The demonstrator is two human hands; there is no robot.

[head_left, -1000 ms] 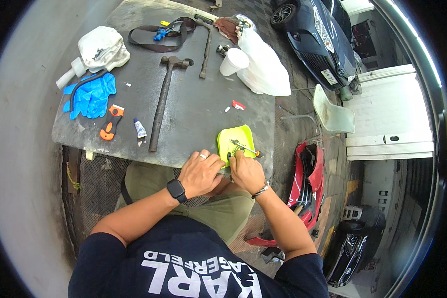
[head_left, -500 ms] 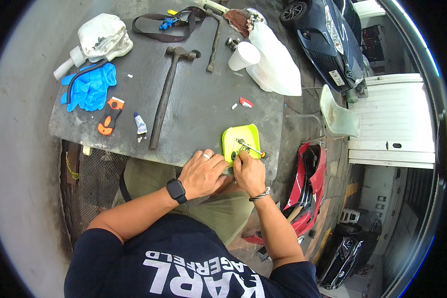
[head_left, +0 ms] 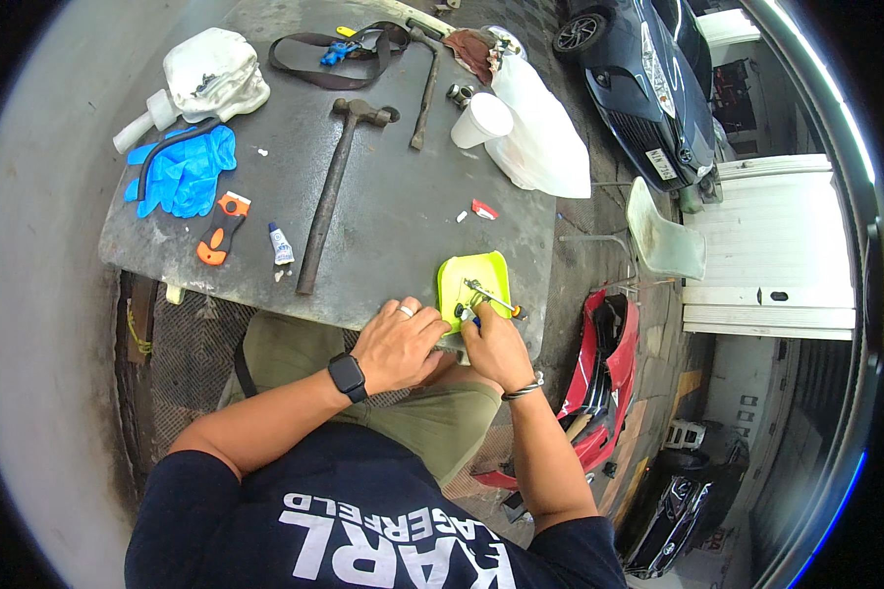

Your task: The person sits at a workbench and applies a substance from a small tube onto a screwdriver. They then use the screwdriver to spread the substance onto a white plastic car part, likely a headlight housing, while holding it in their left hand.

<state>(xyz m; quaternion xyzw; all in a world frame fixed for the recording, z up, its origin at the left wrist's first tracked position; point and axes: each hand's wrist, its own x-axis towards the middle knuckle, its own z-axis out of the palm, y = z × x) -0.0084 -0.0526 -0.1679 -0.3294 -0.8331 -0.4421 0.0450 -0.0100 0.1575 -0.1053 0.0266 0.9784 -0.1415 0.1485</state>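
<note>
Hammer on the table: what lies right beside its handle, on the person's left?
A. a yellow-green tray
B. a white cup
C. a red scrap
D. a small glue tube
D. The small glue tube lies just left of the hammer handle, near its lower end; the cup, tray and red scrap all lie to its right.
</note>
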